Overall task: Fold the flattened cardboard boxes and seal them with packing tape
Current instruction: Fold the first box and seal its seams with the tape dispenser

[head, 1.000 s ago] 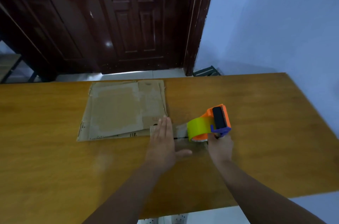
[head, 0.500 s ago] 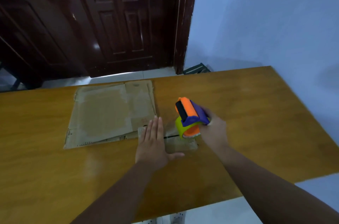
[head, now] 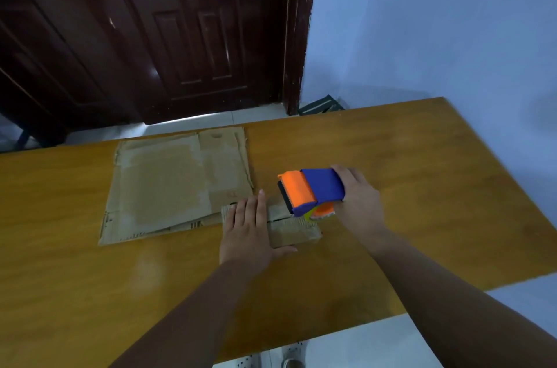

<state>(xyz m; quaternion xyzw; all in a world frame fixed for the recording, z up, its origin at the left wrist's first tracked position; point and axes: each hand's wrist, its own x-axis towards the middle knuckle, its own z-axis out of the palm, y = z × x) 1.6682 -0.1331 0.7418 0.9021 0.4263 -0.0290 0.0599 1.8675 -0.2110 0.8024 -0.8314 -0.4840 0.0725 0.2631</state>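
dark wooden door (head: pixel 180 36) at back left, pale blue wall (head: pixel 437 20) on the right, wooden tabletop (head: pixel 422 171) across the lower half of the view. flattened cardboard stack (head: pixel 168 186) lies flat on the tabletop left of centre: at least two sheets, the lower one sticking out along the near edge with some printing on it. small cardboard box (head: pixel 294 232) sits at the stack's near right corner, touching it, flaps folded flat, with a dark seam running left-right across its top. left hand (head: pixel 247 232) lies palm down on the left part of that box, fingers straight and together pointing away from the person, thumb out to the right along the near edge. right hand (head: pixel 358 201) is wrapped round the blue handle of the tape dispenser (head: pixel 313 189), fingers curled over the far side. dispenser is orange and blue, tilted nose-down over the right end of the seam, black cutter edge facing the left hand; its lower front edge looks to be touching the cardboard, but blur makes that hard to confirm. sliver of yellow-green tape roll (head: pixel 307 214) with an orange core shows under the handle
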